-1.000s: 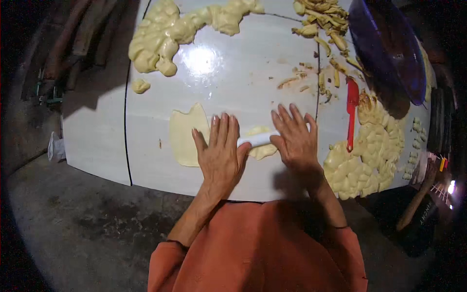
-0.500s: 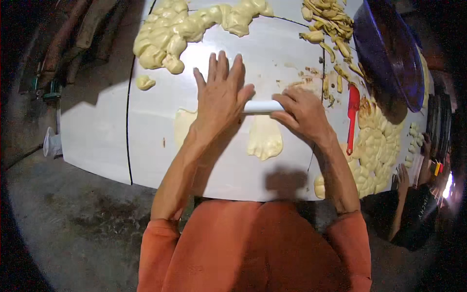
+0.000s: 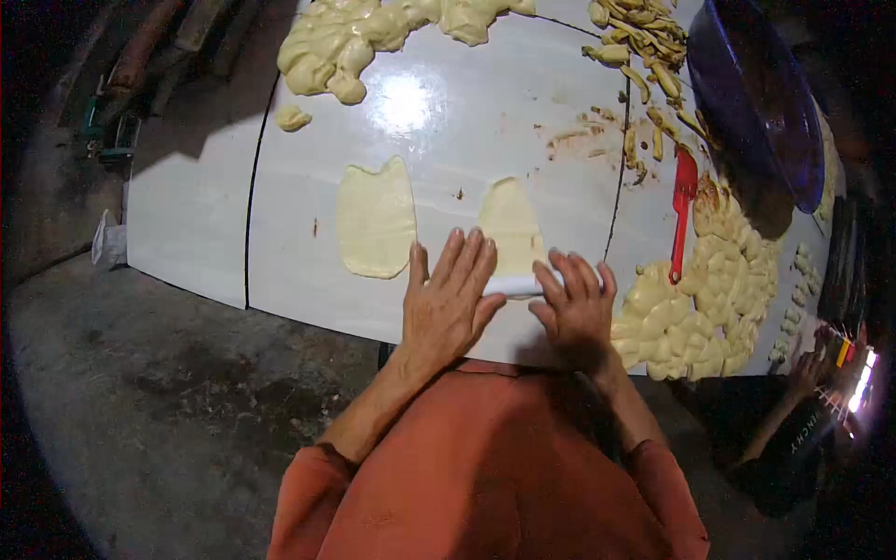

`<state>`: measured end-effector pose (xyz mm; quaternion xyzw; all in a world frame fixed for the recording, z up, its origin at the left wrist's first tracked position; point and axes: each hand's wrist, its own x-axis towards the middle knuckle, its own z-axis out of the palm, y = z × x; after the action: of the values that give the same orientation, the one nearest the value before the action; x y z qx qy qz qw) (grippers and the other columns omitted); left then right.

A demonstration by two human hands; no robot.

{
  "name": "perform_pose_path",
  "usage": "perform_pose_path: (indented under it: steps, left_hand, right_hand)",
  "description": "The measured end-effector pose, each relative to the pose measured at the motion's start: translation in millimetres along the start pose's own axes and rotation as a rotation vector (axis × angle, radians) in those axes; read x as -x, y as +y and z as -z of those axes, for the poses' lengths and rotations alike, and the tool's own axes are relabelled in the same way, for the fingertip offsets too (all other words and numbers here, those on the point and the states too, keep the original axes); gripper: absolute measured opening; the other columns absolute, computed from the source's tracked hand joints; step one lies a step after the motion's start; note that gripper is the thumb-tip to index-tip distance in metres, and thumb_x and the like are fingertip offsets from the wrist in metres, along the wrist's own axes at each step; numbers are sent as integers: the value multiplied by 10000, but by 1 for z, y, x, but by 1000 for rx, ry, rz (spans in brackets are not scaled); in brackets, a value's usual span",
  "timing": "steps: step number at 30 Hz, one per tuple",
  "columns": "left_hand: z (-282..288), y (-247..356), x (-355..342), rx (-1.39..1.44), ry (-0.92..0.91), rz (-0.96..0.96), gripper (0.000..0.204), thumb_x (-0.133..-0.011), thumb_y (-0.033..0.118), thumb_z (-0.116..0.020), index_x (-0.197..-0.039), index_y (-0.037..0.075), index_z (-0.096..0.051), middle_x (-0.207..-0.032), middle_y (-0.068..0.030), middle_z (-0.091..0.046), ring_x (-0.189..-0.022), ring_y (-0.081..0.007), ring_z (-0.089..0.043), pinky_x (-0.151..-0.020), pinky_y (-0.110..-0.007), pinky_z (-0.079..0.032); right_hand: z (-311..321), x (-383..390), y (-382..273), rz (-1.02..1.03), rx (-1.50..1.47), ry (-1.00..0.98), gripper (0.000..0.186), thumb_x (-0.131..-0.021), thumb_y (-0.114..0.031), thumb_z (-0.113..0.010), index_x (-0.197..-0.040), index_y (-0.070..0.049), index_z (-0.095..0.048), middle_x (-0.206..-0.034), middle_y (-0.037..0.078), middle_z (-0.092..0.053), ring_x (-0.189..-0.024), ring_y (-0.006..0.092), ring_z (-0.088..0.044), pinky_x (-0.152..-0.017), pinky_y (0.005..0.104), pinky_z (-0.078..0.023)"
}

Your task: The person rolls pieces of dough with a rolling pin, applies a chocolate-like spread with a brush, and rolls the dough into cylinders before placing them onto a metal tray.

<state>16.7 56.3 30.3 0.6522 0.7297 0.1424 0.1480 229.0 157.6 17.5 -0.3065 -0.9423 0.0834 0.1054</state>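
A white rolling pin (image 3: 513,286) lies crosswise over the near end of a thin, pale-yellow dough sheet (image 3: 510,227). My left hand (image 3: 446,303) rests on the pin's left end with its fingers stretched flat. At the right end is my right hand (image 3: 577,303), palm down, its fingers spread forward and not wrapped round the pin. Both palms hide the pin's ends; only its middle shows. To the left of my left hand, another flattened dough sheet (image 3: 377,219) lies on the white tabletop (image 3: 308,201), its far edge notched.
Lumpy dough pieces (image 3: 331,51) sit at the far left, a small dough ball (image 3: 292,118) nearby. Banana-like strips (image 3: 644,42) and a dark blue basin (image 3: 761,103) stand far right. A red spatula (image 3: 683,205) touches many dough balls (image 3: 728,289). Another person's arm (image 3: 789,406) is at right.
Both hands and the rolling pin have come nearer to me, down to the dough's near end. The sheet is longer on the far side of the pin. My right fingers have spread out.
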Motion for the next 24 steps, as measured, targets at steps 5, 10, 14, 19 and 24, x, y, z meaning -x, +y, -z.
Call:
perform_pose_path:
  steps: [5,10,14,19,24]
  left_hand:
    - [-1,8,23,-31,109,64,725,-960,469,-653,-1552,102,-453,-1625,-151,-403,-1518,-366,-339,-1125,-793,-144]
    - [14,10,-2,-181,123,87,738,-952,498,-653,-1545,100,-466,-1621,-152,-410,-1527,-343,-328,-1157,-771,-96]
    - [-1,-4,-17,-119,108,173,703,-973,503,-616,-1527,89,-490,-1570,-157,-482,-1499,-346,-383,-1172,-746,-107]
    - [-1,-25,-61,-142,184,253,589,-1020,416,-532,-1524,114,-500,-1580,-201,-449,-1496,-393,-370,-1147,-776,-115]
    - [14,-49,-118,-130,181,289,595,-1041,405,-484,-1558,113,-444,-1603,-220,-402,-1517,-441,-303,-1125,-802,-123]
  right_hand:
    - [7,-7,5,61,-60,-7,584,-879,-374,-758,-1421,-245,-583,-1206,0,-584,-1155,212,-563,-1059,526,-347]
    - [26,-46,6,35,-165,-61,525,-927,-355,-715,-1425,-226,-608,-1223,62,-590,-1148,240,-543,-1035,515,-351]
    - [3,-55,2,-86,25,-111,572,-988,-416,-613,-1510,-197,-531,-1584,117,-447,-1474,302,-374,-1189,601,-206]
    - [-15,-103,6,-285,145,-91,557,-1021,-444,-532,-1527,-212,-520,-1663,128,-348,-1569,332,-232,-1213,693,-80]
    - [-22,-159,22,-326,203,-37,553,-1036,-449,-508,-1554,-259,-483,-1670,150,-322,-1567,378,-206,-1199,721,-84]
